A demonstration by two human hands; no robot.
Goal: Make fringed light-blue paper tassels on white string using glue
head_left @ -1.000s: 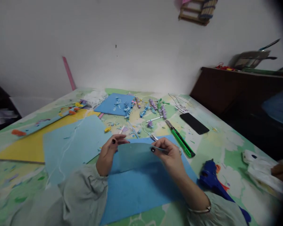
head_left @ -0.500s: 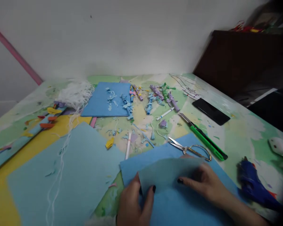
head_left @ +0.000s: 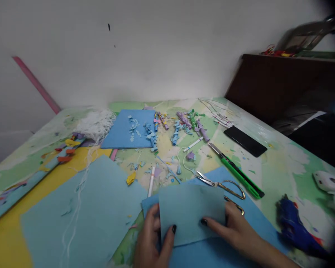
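A small light-blue paper piece (head_left: pixel 191 210) lies folded on a darker blue sheet (head_left: pixel 212 253) near the table's front edge. My left hand (head_left: pixel 152 243) grips its left edge, thumb on top and fingers underneath. My right hand (head_left: pixel 236 229) rests on its right side, the index finger stretched flat across the paper. Scissors (head_left: pixel 222 185) lie just beyond the paper, handles close to my right hand.
A large light-blue sheet (head_left: pixel 80 212) and a yellow sheet (head_left: pixel 5 238) lie at the left. A green utility knife (head_left: pixel 237 171), a black phone (head_left: pixel 245 140), a blue glue gun (head_left: pixel 294 225), a white pen (head_left: pixel 151 181), white string (head_left: pixel 96 121) and paper scraps are scattered about.
The paper piece went from held up between both hands to pressed flat on the blue sheet. The scissors left my right hand and lie on the table. The camera tilted down.
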